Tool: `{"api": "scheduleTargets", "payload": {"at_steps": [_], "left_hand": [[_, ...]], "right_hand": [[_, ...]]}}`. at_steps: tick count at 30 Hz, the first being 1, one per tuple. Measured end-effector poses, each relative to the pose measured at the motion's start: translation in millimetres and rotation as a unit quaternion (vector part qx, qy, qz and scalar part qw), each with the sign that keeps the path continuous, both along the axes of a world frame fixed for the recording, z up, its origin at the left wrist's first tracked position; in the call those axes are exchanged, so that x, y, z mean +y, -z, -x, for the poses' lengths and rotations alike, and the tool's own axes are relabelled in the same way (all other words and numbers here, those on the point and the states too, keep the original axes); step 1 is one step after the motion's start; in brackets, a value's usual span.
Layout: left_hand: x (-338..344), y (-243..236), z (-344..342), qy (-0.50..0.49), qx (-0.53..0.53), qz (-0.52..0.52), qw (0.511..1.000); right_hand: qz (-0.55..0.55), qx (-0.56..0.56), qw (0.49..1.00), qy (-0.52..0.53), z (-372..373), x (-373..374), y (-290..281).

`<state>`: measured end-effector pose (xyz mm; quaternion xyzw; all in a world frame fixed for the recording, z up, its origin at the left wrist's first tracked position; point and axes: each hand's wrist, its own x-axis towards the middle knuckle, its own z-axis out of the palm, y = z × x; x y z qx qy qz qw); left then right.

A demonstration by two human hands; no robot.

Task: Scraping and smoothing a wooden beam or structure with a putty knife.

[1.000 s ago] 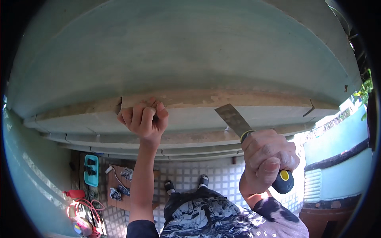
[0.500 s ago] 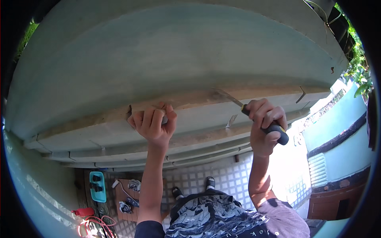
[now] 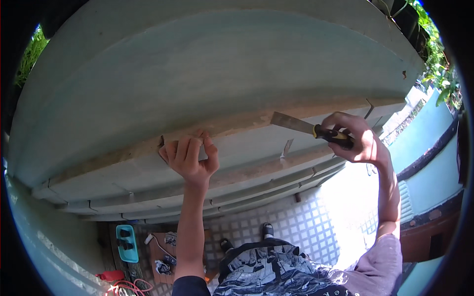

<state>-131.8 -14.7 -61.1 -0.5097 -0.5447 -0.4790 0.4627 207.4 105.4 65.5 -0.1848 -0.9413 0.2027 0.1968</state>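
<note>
My right hand [image 3: 356,138] is closed round the black and yellow handle of a putty knife [image 3: 295,123]. Its flat metal blade points left, with the tip at the worn, brownish edge of a long ledge [image 3: 237,126] on the pale green wall. Further left, my left hand [image 3: 190,155] has its fingers curled over the same ledge, thumb to the right. Between thumb and fingers a gap shows the ledge's face, and the fingertips are partly hidden against the edge.
Further ledges [image 3: 247,173] run below in steps. On the floor are a turquoise tray [image 3: 128,251] with dark pots, a brown board [image 3: 158,238] bearing crumpled pieces and a cable, a red bottle-like object [image 3: 109,276] and a pink hose [image 3: 133,285]. Plants [image 3: 437,59] hang at right.
My right hand has moved right and turned, so the putty knife lies flatter and shows its broad blade face. My left hand keeps its place on the ledge. The view has shifted slightly.
</note>
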Motion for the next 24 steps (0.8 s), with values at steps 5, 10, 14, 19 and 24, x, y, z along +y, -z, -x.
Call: {"api": "scheduleTargets", "payload": {"at_steps": [5,10,14,19,24], "left_hand": [[6.2,-0.7,0.6,-0.013,0.016,-0.014,1.0],[2.9,1.1,0.0,-0.015,-0.006,-0.018,1.0],[4.5,-2.6,-2.2,-0.021,-0.002,-0.035,0.999],[8.2,3.0,-1.1,-0.031,-0.008,-0.043,0.999],[8.7,2.0,-2.3,-0.031,-0.01,-0.037,0.999]], "right_hand": [[-0.199,-0.249,0.947,-0.032,44.5,13.4,-23.1],[-0.322,-0.34,0.881,-0.061,63.8,6.8,-43.3],[-0.28,-0.36,0.888,-0.052,60.6,5.9,-47.7],[-0.322,-0.329,0.884,-0.079,68.7,18.9,-44.6],[-0.377,-0.32,0.865,-0.081,70.2,16.1,-54.2]]}}
